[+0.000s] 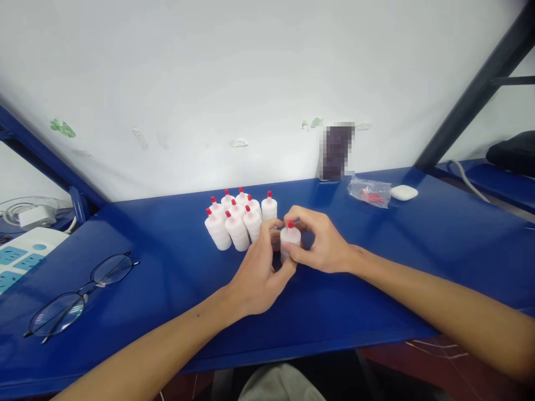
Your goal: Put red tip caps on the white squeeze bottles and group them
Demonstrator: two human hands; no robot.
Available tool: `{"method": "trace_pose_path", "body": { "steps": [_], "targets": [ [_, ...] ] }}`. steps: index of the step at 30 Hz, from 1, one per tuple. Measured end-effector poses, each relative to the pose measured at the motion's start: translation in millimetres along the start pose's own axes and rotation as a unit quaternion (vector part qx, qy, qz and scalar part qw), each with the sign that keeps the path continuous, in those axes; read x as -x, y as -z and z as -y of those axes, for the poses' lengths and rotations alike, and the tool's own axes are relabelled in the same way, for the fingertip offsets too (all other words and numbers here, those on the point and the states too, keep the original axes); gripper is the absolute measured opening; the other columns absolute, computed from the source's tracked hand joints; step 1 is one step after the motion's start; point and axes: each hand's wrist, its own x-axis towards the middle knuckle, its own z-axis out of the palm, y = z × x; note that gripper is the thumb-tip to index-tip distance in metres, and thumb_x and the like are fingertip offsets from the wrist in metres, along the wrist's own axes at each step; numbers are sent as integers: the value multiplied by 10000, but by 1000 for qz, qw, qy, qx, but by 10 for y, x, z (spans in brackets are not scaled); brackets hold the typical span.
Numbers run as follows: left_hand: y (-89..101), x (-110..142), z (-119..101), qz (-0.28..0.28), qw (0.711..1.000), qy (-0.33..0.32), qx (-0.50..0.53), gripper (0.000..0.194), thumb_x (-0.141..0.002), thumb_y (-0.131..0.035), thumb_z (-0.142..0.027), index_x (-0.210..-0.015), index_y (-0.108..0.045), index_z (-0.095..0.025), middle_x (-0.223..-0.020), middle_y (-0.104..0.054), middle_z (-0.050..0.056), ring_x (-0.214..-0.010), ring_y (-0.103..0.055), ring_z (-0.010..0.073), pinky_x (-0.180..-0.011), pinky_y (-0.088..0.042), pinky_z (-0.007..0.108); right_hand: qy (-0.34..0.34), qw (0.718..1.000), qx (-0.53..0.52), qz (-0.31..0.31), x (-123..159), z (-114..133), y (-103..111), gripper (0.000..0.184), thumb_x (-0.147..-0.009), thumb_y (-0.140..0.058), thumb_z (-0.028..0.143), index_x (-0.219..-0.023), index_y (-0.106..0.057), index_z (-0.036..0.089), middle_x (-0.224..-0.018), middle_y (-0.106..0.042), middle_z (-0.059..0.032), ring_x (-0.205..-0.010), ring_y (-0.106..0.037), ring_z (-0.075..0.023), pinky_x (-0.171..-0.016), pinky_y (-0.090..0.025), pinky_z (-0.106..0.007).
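Both my hands are around a small white squeeze bottle (291,236) with a red tip cap, which stands upright on the blue desk (175,267). My left hand (261,273) is closed on the bottle's lower left side, its thumb near the base. My right hand (320,239) grips the upper body from the right, with the thumb across the front and the index finger close to the cap. Part of the bottle is hidden by my fingers. Just left of my hands stands a group of several similar bottles (238,231) with red caps; one bottle (269,205) is slightly apart at its right.
Eyeglasses (83,292) lie at the left, near a white power strip (31,253). Toward the back right are a clear plastic bag (368,192) with red pieces, a white rounded case (403,192), and a blurred-out upright phone-like object (336,151) against the wall.
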Motion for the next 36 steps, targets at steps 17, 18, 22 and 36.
{"method": "trace_pose_path", "body": {
  "steps": [17,18,22,36],
  "targets": [
    [57,0,-36,22,998,-1,-67,228,-979,-404,-239,-1204,-414,-202,-757,-498,-43,-614,-413,98,-605,-349,252,12,1000,16,-10,31,-31,23,156,-935,-488,244,-796,-433,199,-660,-418,53,-572,-375,-88,-554,-327,-232],
    [64,-3,-47,26,997,9,-65,202,-980,-429,-284,-1164,-436,-200,-727,-488,-52,-591,-400,93,-583,-334,246,15,1000,12,0,33,-33,27,157,-941,-476,252,-800,-433,199,-666,-425,50,-578,-378,-90,-560,-328,-234],
    [91,-35,-76,40,995,68,-53,238,-979,-457,-425,-1002,-504,-194,-705,-506,-53,-571,-406,84,-545,-329,229,27,998,-2,61,14,-45,85,213,-960,-414,287,-767,-408,198,-655,-432,45,-566,-369,-93,-565,-317,-240],
    [290,-128,-86,146,956,249,41,408,-956,-383,-598,-961,-495,-206,-610,-538,-53,-383,-445,65,-369,-351,168,-36,913,249,322,-135,94,289,215,-1011,-326,305,-938,-492,190,-872,-650,-19,-604,-499,-122,-566,-281,-269]
  ]
}}
